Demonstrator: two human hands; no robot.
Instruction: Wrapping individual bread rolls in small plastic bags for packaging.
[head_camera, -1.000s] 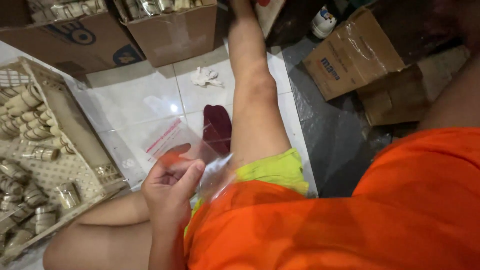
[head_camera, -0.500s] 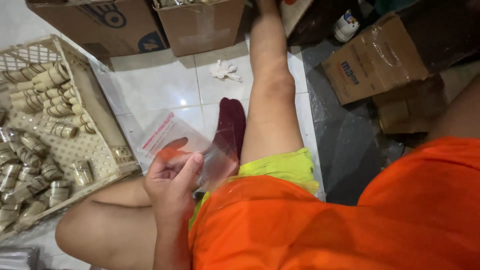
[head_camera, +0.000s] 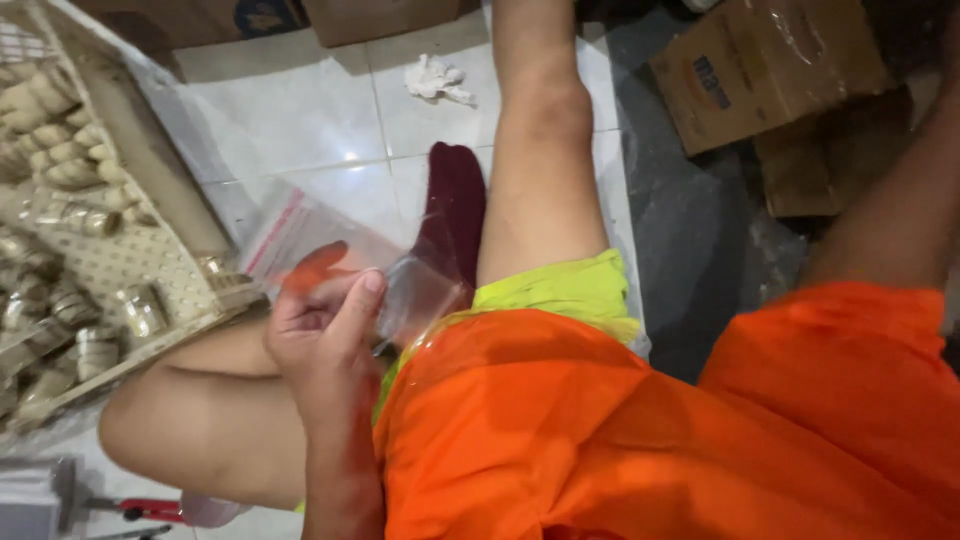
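Your left hand (head_camera: 320, 335) pinches a crinkly clear plastic bag (head_camera: 340, 262) with a red strip, fingers closed on it. Your right hand is out of view. A brown cardboard box (head_camera: 770, 65) sits far right on the tiled floor (head_camera: 300, 130).

left hand (head_camera: 325, 335) raised at knee, fingers curled, thumb up, right hand out of view

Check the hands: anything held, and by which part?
One hand, which side cannot be told, holds a clear bag by its near lower edge, thumb and fingers pinching the plastic. The other hand is out of view.

clear zip bag (head_camera: 330, 250), red strip (top), held over knee
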